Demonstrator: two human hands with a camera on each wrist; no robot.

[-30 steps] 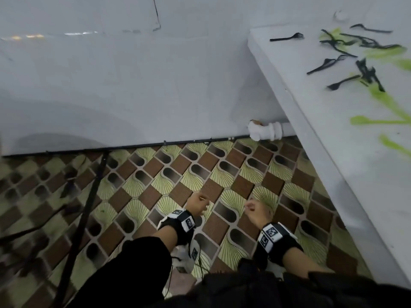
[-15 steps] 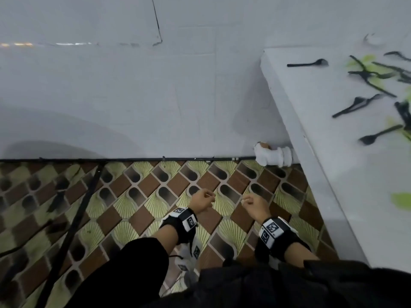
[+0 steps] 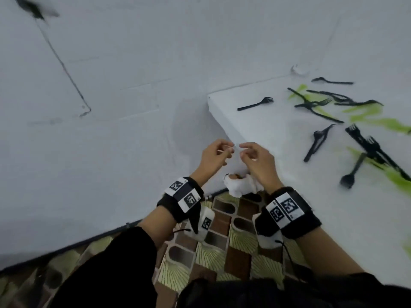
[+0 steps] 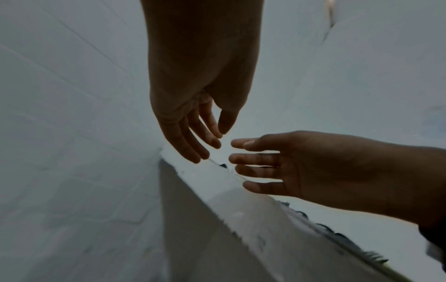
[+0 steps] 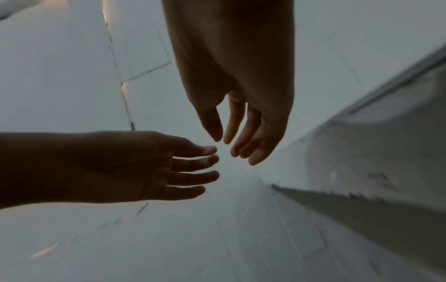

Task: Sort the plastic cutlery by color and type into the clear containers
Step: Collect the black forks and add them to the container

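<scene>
**Hands raised, empty, short of the cutlery**

The left hand (image 3: 214, 155) and right hand (image 3: 258, 161) are held fingertip to fingertip off the corner of the white table (image 3: 278, 138). The wrist views show loosely extended fingers holding nothing. Black forks (image 3: 255, 104) and a black spoon (image 3: 352, 173) lie scattered among green cutlery (image 3: 378, 120) on the tabletop, well apart from both hands. No clear container is visible. Judgement: sorting has not begun; the hands appear staged for a first reach.
</scene>
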